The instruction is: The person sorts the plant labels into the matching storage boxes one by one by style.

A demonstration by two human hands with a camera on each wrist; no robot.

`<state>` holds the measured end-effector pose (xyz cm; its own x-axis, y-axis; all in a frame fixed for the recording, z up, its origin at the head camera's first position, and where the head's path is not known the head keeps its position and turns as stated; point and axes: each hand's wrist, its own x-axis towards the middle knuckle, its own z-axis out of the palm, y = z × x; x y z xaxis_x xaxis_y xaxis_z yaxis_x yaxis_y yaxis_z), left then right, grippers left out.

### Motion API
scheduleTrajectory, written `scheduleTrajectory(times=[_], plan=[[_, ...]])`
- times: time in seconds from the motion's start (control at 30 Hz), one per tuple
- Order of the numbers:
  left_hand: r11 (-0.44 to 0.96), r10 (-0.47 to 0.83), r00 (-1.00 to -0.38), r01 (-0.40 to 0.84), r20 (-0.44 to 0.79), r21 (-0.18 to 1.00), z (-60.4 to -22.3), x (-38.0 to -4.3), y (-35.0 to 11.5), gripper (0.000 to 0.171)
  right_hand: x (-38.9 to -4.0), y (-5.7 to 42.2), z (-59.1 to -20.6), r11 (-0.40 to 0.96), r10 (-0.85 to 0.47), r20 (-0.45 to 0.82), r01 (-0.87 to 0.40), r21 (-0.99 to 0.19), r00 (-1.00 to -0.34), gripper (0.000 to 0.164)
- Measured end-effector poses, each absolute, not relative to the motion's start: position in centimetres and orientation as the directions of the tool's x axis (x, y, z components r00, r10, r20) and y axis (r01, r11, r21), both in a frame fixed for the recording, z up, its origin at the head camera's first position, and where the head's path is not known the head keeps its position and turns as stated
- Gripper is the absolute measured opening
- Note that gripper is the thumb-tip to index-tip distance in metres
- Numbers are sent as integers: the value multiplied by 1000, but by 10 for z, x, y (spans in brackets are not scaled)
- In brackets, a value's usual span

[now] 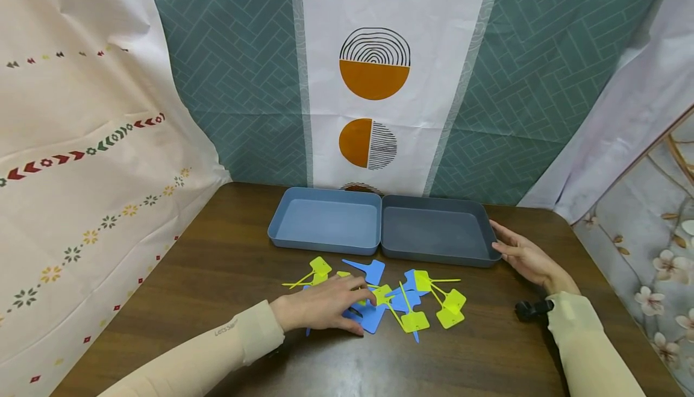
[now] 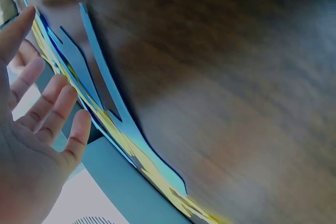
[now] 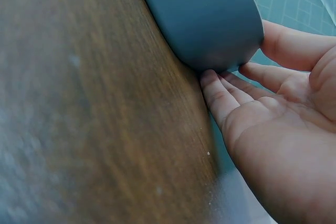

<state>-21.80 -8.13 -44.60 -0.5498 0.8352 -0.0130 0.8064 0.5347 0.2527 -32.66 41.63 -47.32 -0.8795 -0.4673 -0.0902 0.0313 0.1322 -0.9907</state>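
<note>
Blue plant labels [image 1: 374, 271] and yellow-green plant labels [image 1: 415, 321], each a flat head on a pointed stem, lie in a loose, overlapping pile on the table. Over the left part of the pile is my left hand [image 1: 327, 302], fingers spread and slightly bent. The left wrist view shows this hand [image 2: 37, 135] with nothing in its palm, beside the labels. My right hand [image 1: 528, 258] touches the right end of the dark grey tray [image 1: 439, 256]. In the right wrist view, its fingertips [image 3: 212, 80] rest against the tray's rounded wall [image 3: 210, 24], low by the tabletop.
A lighter blue-grey tray [image 1: 325, 243] stands directly left of the dark one, their short sides touching. Both are behind the labels, near the table's back edge. Patterned cloths [image 1: 244, 84] hang behind and at both sides of the brown wooden table [image 1: 217, 264].
</note>
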Motion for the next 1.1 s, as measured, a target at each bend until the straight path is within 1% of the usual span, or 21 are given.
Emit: scheduleTrajectory(times=[0.2, 0.33, 0.5, 0.73, 0.8, 0.93, 1.0, 1.1], plan=[[552, 825, -565, 792, -31, 260, -447, -218, -75, 52, -326, 415, -472, 124, -461, -94, 41, -991, -883, 76], [563, 818, -574, 787, -33, 252, -447, -218, -72, 45, -326, 415, -472, 126, -462, -96, 42, -991, -881, 75], [569, 810, -585, 771, -35, 287, -447, -218, -71, 37, -326, 416, -472, 132, -460, -100, 44, -990, -882, 75], [569, 809, -587, 771, -26, 287, -447, -218, -72, 34, -326, 416, -471, 131, -457, -103, 48, -990, -884, 75], [561, 815, -579, 782, -17, 272, -447, -218, -71, 37, -326, 416, -472, 133, -457, -99, 42, -990, -884, 76], [527, 840, -543, 819, 10, 228, -447, -218, -68, 44, -327, 417, -472, 138, -458, -91, 30, -990, -884, 76], [507, 853, -522, 838, 20, 203, -447, -218, -65, 43, -327, 417, -473, 138, -460, -88, 27, -990, -884, 76], [502, 858, -513, 846, 18, 177, -446, -218, -63, 38, -327, 417, -473, 137, -464, -88, 27, -990, -882, 76]])
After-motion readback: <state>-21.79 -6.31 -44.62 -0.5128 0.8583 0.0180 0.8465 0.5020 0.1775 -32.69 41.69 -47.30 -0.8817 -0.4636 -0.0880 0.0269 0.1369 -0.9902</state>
